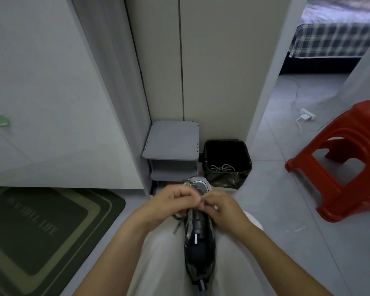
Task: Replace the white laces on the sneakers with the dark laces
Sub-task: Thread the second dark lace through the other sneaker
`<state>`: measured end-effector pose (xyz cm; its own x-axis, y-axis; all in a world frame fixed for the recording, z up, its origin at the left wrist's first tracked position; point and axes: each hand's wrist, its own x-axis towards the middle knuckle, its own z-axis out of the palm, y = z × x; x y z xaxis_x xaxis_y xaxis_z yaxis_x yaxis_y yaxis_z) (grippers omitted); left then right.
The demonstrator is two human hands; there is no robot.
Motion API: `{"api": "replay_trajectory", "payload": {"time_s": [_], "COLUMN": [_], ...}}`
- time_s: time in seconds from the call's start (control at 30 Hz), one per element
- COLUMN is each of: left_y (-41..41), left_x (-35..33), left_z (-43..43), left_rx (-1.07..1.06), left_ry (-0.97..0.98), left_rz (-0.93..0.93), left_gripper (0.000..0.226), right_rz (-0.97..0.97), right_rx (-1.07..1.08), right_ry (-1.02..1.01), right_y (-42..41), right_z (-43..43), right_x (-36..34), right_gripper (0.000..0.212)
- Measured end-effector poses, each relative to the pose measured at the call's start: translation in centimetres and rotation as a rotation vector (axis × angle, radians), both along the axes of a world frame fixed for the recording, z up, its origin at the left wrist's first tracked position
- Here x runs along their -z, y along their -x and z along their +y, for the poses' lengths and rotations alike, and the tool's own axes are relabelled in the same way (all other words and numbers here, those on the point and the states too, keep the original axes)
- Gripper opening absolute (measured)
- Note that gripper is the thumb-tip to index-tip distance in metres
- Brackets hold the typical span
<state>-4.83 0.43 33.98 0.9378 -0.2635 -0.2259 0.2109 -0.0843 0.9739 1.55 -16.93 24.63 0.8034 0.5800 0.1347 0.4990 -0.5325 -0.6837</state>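
Lying at far left, a dark green rectangular doormat (36, 229). Mid-frame, left hand (171, 204) and right hand (221, 208) meet, fingers curled, pinching a dark speckled lace (197, 188) above the black-and-grey mesh sneaker (199, 242), which rests lengthwise on the lap. Further right, coiled white laces (222, 167) sit inside a black-lined square bin (226, 182), then a red plastic stool (342, 165).

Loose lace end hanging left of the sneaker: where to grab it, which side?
Pinch the lace end just above its tip, coming from the left with the left hand. It dangles free over the thigh on that side, while the sneaker walls off its right. Probably a fingertip pinch: the strand is thin and limp.
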Motion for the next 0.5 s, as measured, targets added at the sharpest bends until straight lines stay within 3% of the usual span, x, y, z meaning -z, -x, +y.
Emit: {"api": "replay_trajectory", "payload": {"time_s": [0.07, 0.17, 0.23, 0.5], "left_y": [-0.2, -2.7, -4.0, -6.3], "left_x": [0.3, 3.3, 5.3, 5.7], "left_z": [-0.1, -0.1, -0.3, -1.1], "left_rx": [0.072, -0.131, -0.066, 0.078], "left_ry": [-0.124, -0.783, -1.063, -1.347], "left_rz": [0.015, -0.258, -0.305, -0.449], "left_gripper": [0.020, 0.022, 0.030, 0.022], "right_rz": [-0.080, -0.184, -0.226, -0.241], "right_rx": [-0.039, -0.123, -0.141, -0.241], "right_ry": [-0.007, 0.067, 0.062, 0.012], "right_y": [-0.1, 0.4, 0.8, 1.3], "right_z": [0.0, -0.5, -1.0, -2.1], "right_x": [-0.2, -0.1, -0.1, -1.5], "right_gripper": [0.017, 0.013, 0.016, 0.017]}}
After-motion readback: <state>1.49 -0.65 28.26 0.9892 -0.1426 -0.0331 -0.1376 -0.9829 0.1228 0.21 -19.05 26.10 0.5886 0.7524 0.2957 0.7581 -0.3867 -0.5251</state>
